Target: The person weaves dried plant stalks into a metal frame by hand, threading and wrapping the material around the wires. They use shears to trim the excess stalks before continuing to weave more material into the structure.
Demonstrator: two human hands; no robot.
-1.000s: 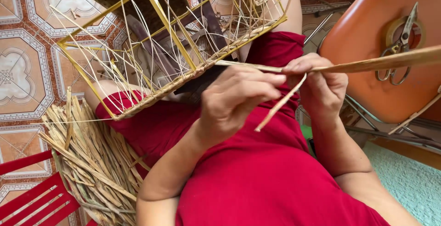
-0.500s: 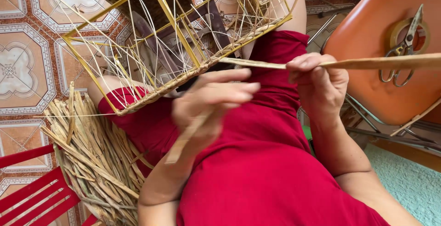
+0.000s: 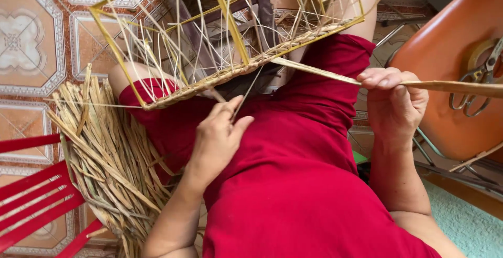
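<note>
From the head view, you have the yellow wire frame resting tilted across your lap, its near edge carrying a braided band of dried grass that runs from the near left corner up toward the far right corner. The work in hand looks like weaving: one flat grass strand leaves the braid near the middle of that edge and runs rightward through your right hand.

To do this well, keep that strand taut and level with the braid, so it beds snugly against the edge and does not twist; a slack strand would likely leave a gap. Let the left hand steer the thin upright straw, and do not bend it sharply, since dry grass probably snaps.

Your right hand is raised to the right of your lap, knuckles up, the fingers curled together and clamped on the strand, whose free end passes on toward the orange chair, where scissors hang. Your left hand sits over the red dress just below the near edge of the frame, wrist bent upward, thumb and forefinger drawn together on a fine straw that rises to the braid; the other fingers lie loosely alongside.

A bundle of spare grass lies on the tiled floor at your left, beside a red slatted stool.
</note>
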